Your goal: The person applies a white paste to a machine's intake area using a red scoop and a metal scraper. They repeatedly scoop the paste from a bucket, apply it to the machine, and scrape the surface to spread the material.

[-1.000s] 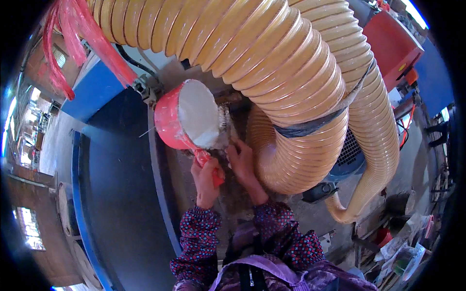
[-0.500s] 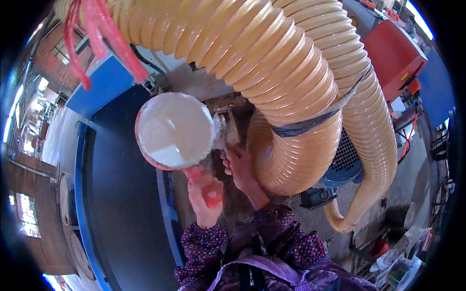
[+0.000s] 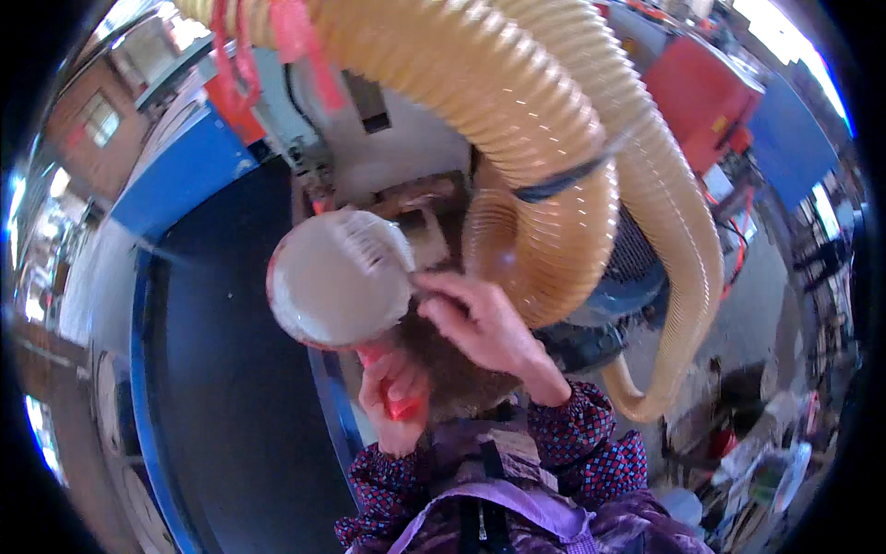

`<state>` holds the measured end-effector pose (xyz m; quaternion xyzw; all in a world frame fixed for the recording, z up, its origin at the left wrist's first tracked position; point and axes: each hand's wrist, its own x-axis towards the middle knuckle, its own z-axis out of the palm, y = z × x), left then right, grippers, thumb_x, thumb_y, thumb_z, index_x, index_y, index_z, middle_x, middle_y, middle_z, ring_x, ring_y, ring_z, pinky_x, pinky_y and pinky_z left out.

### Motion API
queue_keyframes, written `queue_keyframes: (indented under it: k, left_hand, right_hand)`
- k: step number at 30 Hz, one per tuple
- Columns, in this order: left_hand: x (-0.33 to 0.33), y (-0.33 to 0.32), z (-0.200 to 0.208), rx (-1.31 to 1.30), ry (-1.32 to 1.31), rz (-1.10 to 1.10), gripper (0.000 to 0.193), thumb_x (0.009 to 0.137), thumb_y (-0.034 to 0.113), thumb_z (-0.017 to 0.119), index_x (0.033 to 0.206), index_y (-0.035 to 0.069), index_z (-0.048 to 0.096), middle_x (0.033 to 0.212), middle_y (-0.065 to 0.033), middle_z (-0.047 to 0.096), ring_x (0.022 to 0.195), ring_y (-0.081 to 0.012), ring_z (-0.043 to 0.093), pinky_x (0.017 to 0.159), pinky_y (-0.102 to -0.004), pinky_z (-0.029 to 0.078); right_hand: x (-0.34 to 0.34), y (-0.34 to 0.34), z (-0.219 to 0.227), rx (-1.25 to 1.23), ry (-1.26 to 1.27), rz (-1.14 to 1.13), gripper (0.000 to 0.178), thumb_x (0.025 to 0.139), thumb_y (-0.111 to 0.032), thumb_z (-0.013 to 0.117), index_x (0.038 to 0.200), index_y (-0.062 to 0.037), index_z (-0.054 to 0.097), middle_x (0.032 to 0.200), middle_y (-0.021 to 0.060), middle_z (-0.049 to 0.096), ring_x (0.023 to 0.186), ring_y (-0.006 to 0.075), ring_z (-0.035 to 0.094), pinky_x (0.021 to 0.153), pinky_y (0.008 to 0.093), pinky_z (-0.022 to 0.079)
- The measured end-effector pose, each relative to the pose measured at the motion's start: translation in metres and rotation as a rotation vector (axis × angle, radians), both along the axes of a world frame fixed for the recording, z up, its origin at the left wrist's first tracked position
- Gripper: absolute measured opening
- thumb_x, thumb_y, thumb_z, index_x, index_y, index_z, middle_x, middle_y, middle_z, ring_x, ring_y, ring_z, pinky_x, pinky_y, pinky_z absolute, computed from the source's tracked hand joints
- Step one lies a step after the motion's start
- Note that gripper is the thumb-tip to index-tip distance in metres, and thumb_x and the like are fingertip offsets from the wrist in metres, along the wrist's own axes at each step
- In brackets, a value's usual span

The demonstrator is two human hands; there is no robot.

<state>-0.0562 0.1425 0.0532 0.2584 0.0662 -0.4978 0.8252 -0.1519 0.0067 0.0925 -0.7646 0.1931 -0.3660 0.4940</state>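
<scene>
My left hand is closed round the red handle of a dipper, whose round bowl faces up. A white, creamy liquid fills much of it, and white residue coats the rim. My right hand grips a brush by its handle, mostly hidden in the fingers. White-coated bristles lie over the far right part of the bowl, blurred; whether they dip into the liquid I cannot tell.
A black conveyor belt with blue side rails runs along the left. Thick yellowish ribbed hoses arch overhead and down the right, with a dark strap round one. Pink strips hang at the top. A red machine housing stands far right.
My right hand has moved up and swung the brush from beside the dipper's right rim to over its bowl. The left hand keeps hold of the dipper. The whole view has shifted a little.
</scene>
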Motion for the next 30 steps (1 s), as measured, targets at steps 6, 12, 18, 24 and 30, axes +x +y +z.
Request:
queue_keyframes:
  k: [6, 12, 18, 24, 30]
  left_hand:
    - [-0.012, 0.003, -0.025, -0.822, -0.081, -0.429, 0.023, 0.089, 0.020, 0.045, 0.107, 0.007, 0.050, 0.089, -0.0010, 0.057, 0.074, -0.0091, 0.055, 0.062, -0.0218, 0.044]
    - [-0.090, -0.065, 0.008, -0.689, -0.196, -0.517, 0.020, 0.088, 0.020, 0.047, 0.104, 0.008, 0.050, 0.086, 0.0001, 0.057, 0.072, -0.0082, 0.054, 0.061, -0.0222, 0.045]
    - [-0.171, -0.107, 0.037, -0.765, -0.242, -0.699, 0.018, 0.087, 0.020, 0.048, 0.101, 0.008, 0.051, 0.082, 0.0013, 0.056, 0.070, -0.0073, 0.054, 0.061, -0.0226, 0.045]
    - [-0.274, -0.132, 0.062, -0.867, -0.197, -0.917, 0.016, 0.086, 0.019, 0.050, 0.097, 0.008, 0.051, 0.079, 0.0024, 0.056, 0.067, -0.0064, 0.054, 0.061, -0.0231, 0.046]
    - [-0.381, -0.148, 0.072, -0.930, -0.083, -1.165, 0.014, 0.085, 0.019, 0.052, 0.094, 0.009, 0.051, 0.076, 0.0036, 0.055, 0.065, -0.0055, 0.053, 0.060, -0.0235, 0.047]
  right_hand:
    - [-0.031, 0.051, 0.028, -0.325, 0.491, 0.142, 0.026, 0.076, -0.017, 0.055, 0.096, -0.0004, 0.052, 0.086, 0.0202, 0.055, 0.077, 0.0362, 0.060, 0.065, 0.0435, 0.052]
    - [-0.067, 0.078, 0.041, -0.724, 0.183, -0.001, 0.019, 0.069, -0.017, 0.058, 0.070, 0.0027, 0.059, 0.072, 0.0171, 0.061, 0.066, 0.0303, 0.063, 0.053, 0.0386, 0.051]
    - [-0.160, 0.084, 0.106, -0.789, 0.016, -0.223, 0.025, 0.078, -0.024, 0.051, 0.088, -0.0005, 0.055, 0.069, 0.0111, 0.061, 0.061, 0.0285, 0.063, 0.044, 0.0376, 0.050]
    - [-0.299, 0.075, 0.144, -0.951, 0.021, -0.589, 0.026, 0.077, -0.022, 0.051, 0.088, 0.0016, 0.055, 0.070, 0.0117, 0.060, 0.064, 0.0273, 0.063, 0.046, 0.0353, 0.050]
    - [-0.419, 0.082, 0.143, -0.823, 0.351, -0.998, 0.039, 0.069, -0.023, 0.060, 0.089, 0.0097, 0.051, 0.081, 0.0216, 0.055, 0.068, 0.0309, 0.061, 0.053, 0.0381, 0.050]
